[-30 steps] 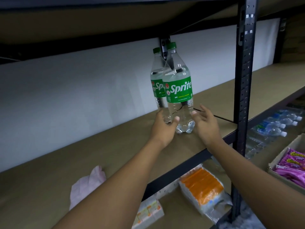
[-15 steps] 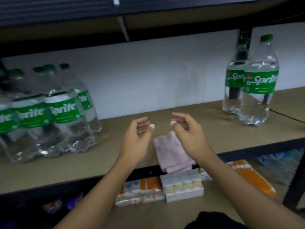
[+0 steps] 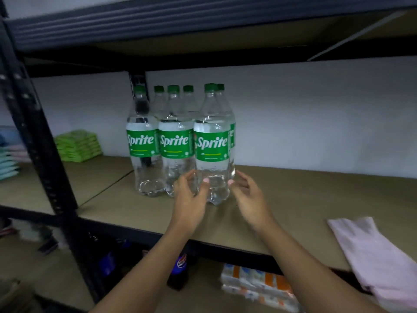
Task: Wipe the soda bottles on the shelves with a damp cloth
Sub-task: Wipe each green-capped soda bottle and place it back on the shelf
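Several clear Sprite bottles (image 3: 176, 141) with green caps and labels stand clustered on the brown shelf board (image 3: 304, 195). The front right bottle (image 3: 212, 150) is nearest to me. My left hand (image 3: 189, 202) curls round its lower left side, thumb on the front. On the bottle's right, my right hand (image 3: 248, 195) has relaxed fingers, and its thumb tip just touches the side. The pink cloth (image 3: 374, 256) lies apart on the shelf's front edge at the far right, held by neither hand.
A black upright post (image 3: 42, 150) stands at the left. Stacked green packs (image 3: 77, 145) lie behind it on the neighbouring shelf. Below are a dark cola bottle (image 3: 180, 267) and orange-and-white cartons (image 3: 259, 285). The upper shelf hangs low overhead.
My view swung left from the two bottles at the right to the cluster. Both hands moved from above the cloth to the front right bottle. The cloth stayed on the shelf.
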{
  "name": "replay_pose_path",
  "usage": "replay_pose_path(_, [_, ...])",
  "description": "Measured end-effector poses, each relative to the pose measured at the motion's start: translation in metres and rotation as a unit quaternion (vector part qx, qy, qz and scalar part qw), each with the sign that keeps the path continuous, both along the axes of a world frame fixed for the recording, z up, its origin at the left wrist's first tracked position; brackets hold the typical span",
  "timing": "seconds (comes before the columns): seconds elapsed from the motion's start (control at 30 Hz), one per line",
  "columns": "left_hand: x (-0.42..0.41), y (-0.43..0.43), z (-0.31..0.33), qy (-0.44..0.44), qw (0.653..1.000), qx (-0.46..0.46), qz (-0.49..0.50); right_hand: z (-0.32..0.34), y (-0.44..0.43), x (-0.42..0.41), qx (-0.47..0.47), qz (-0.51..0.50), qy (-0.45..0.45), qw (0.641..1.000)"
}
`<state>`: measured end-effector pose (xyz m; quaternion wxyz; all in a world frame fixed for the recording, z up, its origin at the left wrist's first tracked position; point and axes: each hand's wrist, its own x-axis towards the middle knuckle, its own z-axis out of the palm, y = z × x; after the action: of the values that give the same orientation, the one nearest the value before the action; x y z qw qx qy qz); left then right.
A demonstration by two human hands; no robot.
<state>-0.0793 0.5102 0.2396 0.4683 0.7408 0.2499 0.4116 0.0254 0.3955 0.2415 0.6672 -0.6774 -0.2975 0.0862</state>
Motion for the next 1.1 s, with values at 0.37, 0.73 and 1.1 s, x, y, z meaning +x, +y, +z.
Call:
replay_pose_path(0.37, [0.023, 0.005, -0.007, 0.015, 0.999, 0.007, -0.035, -0.007, 0.026, 0.005, 0.028, 0.032, -0.030, 0.999])
replay_pose_path(0.73, [0.018, -0.052, -0.006, 0.055, 0.990, 0.045, -0.119, 0.000, -0.082, 0.003, -0.035, -0.013, -0.094, 0.995])
replay_pose_path(1.1, [0.030, -0.117, -0.004, 0.030, 0.985, 0.072, -0.155, 0.005, -0.162, 0.005, -0.056, -0.039, -0.090, 0.994])
